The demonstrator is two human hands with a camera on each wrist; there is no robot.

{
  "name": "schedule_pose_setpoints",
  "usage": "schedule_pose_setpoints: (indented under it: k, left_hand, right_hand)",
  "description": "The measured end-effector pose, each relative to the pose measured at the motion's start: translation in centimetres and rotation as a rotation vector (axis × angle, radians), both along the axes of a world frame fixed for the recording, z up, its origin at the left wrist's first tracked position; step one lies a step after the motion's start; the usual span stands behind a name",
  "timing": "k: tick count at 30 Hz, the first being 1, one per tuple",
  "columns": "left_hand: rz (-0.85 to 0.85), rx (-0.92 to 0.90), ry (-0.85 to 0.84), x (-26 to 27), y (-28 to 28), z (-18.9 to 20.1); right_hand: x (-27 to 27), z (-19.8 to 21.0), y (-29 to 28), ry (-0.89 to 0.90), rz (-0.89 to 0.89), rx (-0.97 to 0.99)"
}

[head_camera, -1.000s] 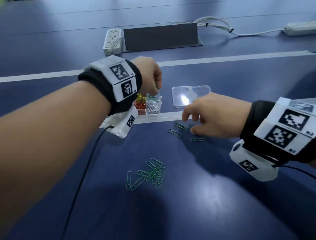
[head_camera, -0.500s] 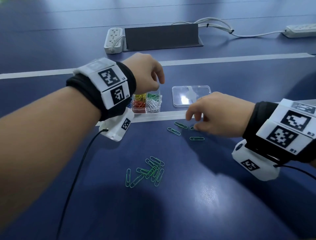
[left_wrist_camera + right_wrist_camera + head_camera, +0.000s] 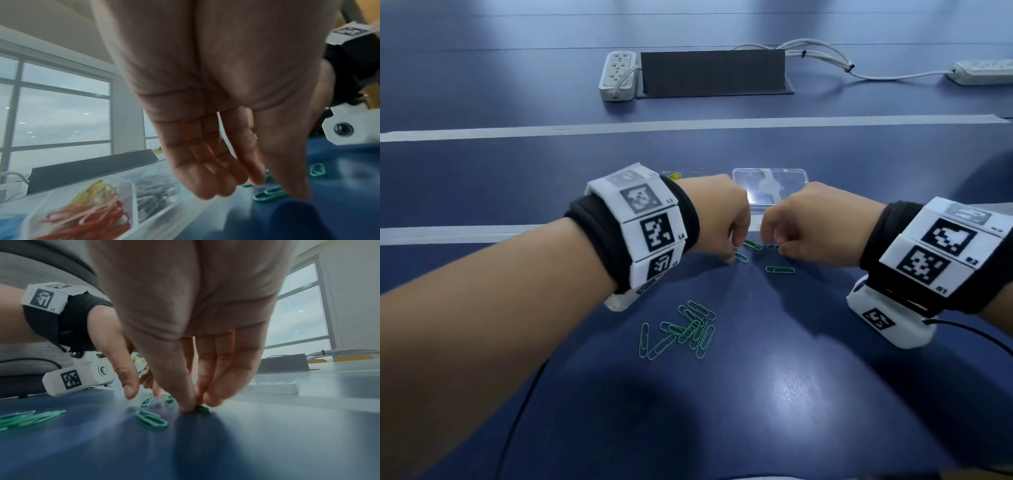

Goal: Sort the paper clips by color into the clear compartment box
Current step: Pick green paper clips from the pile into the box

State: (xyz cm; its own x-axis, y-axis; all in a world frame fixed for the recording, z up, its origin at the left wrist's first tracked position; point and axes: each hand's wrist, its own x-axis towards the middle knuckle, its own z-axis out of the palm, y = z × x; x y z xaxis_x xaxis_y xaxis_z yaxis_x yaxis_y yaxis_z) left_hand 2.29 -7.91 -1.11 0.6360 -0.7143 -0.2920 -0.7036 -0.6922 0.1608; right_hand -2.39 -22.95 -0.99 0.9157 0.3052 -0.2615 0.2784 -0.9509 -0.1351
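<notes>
Several green paper clips lie on the blue table: a pile close to me and loose ones between my hands. My right hand pinches one green clip against the table between thumb and forefinger. My left hand hovers with relaxed fingers just over another loose clip, holding nothing. In the left wrist view the clear compartment box holds yellow, red and silver clips in separate cells. My left wrist hides most of it in the head view.
The box's clear lid lies just beyond my hands. White tape lines cross the table. At the far side stand a dark grey wedge, a power strip and a second strip with cables.
My left hand came down from over the box to the loose green clips. My right hand's fingers have closed on one clip. The two hands now nearly touch.
</notes>
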Motion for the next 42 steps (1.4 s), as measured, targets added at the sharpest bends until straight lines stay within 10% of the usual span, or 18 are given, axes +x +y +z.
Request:
schedule_pose_setpoints:
  k: [17, 42]
  left_hand:
    - [-0.064, -0.035, -0.064, 0.0, -1.3, -0.4]
    - [0.183, -0.098, -0.021, 1.2, 0.2, 0.1]
  right_hand:
    - [-2.5, -0.8, 0.4, 0.002, 0.179, -0.011]
    - [3.7, 2.9, 0.6, -0.257, -0.104, 0.152]
